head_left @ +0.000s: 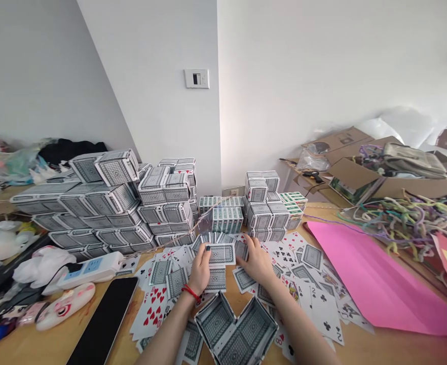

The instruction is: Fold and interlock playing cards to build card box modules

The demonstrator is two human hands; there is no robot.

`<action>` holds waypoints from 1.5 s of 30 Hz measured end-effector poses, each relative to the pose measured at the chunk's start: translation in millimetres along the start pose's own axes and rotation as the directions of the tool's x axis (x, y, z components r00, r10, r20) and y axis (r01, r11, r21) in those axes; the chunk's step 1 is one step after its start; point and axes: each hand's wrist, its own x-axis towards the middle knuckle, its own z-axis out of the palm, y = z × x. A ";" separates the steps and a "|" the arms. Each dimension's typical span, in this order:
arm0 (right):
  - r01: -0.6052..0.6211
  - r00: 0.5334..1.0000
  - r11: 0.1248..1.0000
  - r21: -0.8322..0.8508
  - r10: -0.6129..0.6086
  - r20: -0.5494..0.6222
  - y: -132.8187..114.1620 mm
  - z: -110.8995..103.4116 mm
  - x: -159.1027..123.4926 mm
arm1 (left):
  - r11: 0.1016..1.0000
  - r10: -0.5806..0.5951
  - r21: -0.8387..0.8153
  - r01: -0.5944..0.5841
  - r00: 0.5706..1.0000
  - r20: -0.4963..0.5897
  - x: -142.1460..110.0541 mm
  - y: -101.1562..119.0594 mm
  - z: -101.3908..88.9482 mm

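My left hand [200, 271], with a red cord on its wrist, pinches a playing card [223, 254] by its left end, patterned back up. Just right of it, my right hand [257, 261] rests over the loose cards, thumb and fingers apart, beside a face-down card [240, 250]. Its fingertips are partly hidden. Below both hands, between my forearms, stands an open-topped, heart-shaped box [242, 332] built from cards. Loose playing cards [155, 306], some face up and some face down, lie spread around my hands. Another face-down card [216, 280] lies under the held one.
Stacks of card-built blocks [105, 200] line the back left, with a smaller stack [263, 203] at centre right. Card packs [227, 218] stand between. A black phone-like slab [104, 324] and a power strip [94, 268] lie left; pink paper [375, 284] and yarn [413, 223] lie right.
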 end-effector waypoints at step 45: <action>-0.244 0.954 -0.052 0.968 0.168 0.249 -27.4 9.5 -8.1 | 0.959 0.084 0.275 -0.061 0.994 -0.073 0.4 1.2 5.5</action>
